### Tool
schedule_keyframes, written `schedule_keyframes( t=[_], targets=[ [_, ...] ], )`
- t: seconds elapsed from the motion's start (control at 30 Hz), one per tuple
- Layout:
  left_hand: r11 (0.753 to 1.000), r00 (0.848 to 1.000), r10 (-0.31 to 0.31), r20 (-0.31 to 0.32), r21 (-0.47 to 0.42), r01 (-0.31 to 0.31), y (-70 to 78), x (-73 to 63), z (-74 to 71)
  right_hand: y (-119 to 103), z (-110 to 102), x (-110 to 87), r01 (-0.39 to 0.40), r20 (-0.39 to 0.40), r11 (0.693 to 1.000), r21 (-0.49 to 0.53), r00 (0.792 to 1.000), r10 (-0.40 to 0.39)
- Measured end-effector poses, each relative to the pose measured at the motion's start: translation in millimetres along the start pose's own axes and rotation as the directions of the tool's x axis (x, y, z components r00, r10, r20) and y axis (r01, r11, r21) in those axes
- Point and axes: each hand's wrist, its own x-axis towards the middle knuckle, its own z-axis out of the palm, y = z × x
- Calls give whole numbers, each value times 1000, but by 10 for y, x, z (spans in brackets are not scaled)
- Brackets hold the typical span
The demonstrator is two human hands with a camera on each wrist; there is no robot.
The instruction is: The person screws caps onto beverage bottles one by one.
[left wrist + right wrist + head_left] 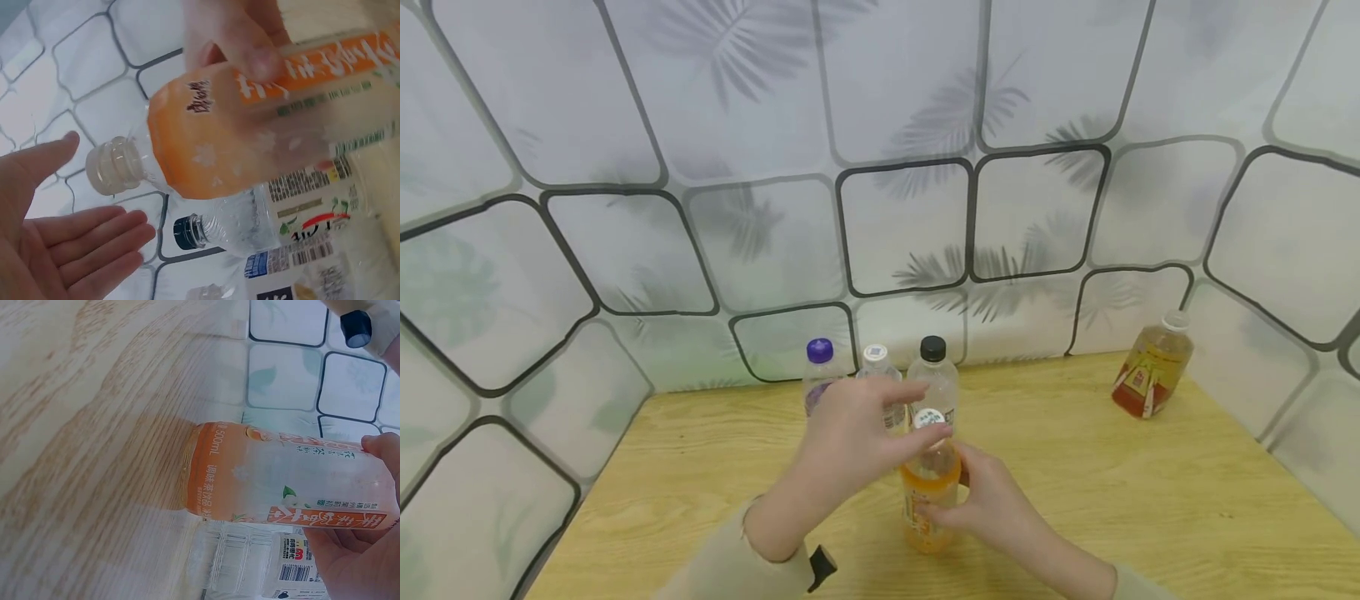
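An orange-labelled drink bottle (928, 533) with a white cap (929, 418) stands upright on the table. My right hand (1003, 504) grips its body, thumb and fingers on opposite sides, as the right wrist view also shows around the label (250, 472). Beside the cap, my left hand (853, 429) is spread, thumb apart from the fingers. In the left wrist view the left hand (81, 247) has straight fingers and a gap from the pale cap (109, 167). Close behind are a black-capped bottle (934, 350), a white-capped bottle (876, 357) and a purple-capped bottle (820, 352), partly hidden by the left hand and the front bottle.
At the back right of the wooden table (1112, 483) stands a bottle of reddish-amber drink (1152, 367) with a white cap. Patterned cloth walls (902, 225) enclose the table's back and sides. A dark band (822, 568) is by my left sleeve.
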Motion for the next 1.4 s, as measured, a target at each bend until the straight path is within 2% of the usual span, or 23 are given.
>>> schedule_keyframes(
  t=[0.07, 0.13, 0.2, 0.27, 0.33, 0.4, 0.47, 0.53, 0.6, 0.7, 0.8, 0.87, 0.97, 1.03, 1.1, 1.17, 1.23, 1.3, 1.4],
  targets=[
    [983, 993, 52, -107, 183, -31, 47, -25, 25, 3, -3, -2, -3, 3, 1000, 2, 1000, 3],
    [947, 980, 109, -165, 316, -52, 85, -43, 49, 5, -6, -4, -5, 11, 1000, 9, 1000, 5],
    [924, 974, 141, -179, 376, -65, 109, -52, 68, 4, -4, -6, -17, 14, 1000, 18, 1000, 17],
    [918, 975, 145, -171, 391, -68, 120, -52, 75, 6, -6, -5, -18, 15, 1000, 21, 1000, 18],
    [932, 982, 128, -142, 355, -70, 117, -41, 68, 6, -8, -4, -18, 16, 1000, 20, 1000, 18],
    [956, 991, 105, -88, 282, -77, 103, -18, 48, 7, -9, -4, -12, 16, 1000, 17, 1000, 12],
    [983, 998, 70, -9, 170, -67, 79, 13, 19, 9, -7, -4, -3, 17, 1000, 17, 1000, 3],
    [999, 996, 24, 86, 31, -27, 50, 42, -15, 11, -6, -6, 2, 15, 1000, 17, 1000, -2],
    [995, 986, -9, 169, -101, 27, 13, 65, -41, 8, -6, -5, -1, 13, 1000, 16, 1000, 1],
    [964, 966, -26, 259, -250, 92, -32, 84, -66, 1, -7, -2, -10, 15, 1000, 16, 1000, 10],
    [945, 955, -16, 296, -308, 112, -58, 92, -76, -2, -9, 1, -15, 22, 1000, 22, 1000, 14],
    [944, 954, -12, 299, -311, 109, -59, 94, -80, -1, -10, 4, -12, 25, 1000, 23, 1000, 12],
    [958, 961, -23, 277, -269, 100, -34, 86, -82, 3, -10, 4, -11, 24, 1000, 19, 1000, 10],
    [973, 971, -39, 237, -213, 91, 5, 74, -75, 3, -11, 1, -14, 24, 1000, 18, 1000, 13],
    [988, 983, -61, 174, -126, 84, 55, 58, -63, 3, -11, -3, -14, 23, 1000, 19, 1000, 14],
    [998, 993, -69, 93, 2, 69, 114, 42, -41, 3, -11, -7, -14, 22, 1000, 19, 1000, 14],
    [991, 999, -45, 4, 129, 44, 149, 25, -12, 1, -12, -9, -19, 22, 1000, 18, 1000, 18],
    [973, 998, -17, -61, 231, 30, 170, 9, 16, -4, -14, -8, -26, 22, 1000, 18, 999, 25],
    [954, 994, 24, -102, 300, 8, 168, -9, 44, -7, -16, -6, -33, 22, 999, 17, 999, 33]
  ],
)
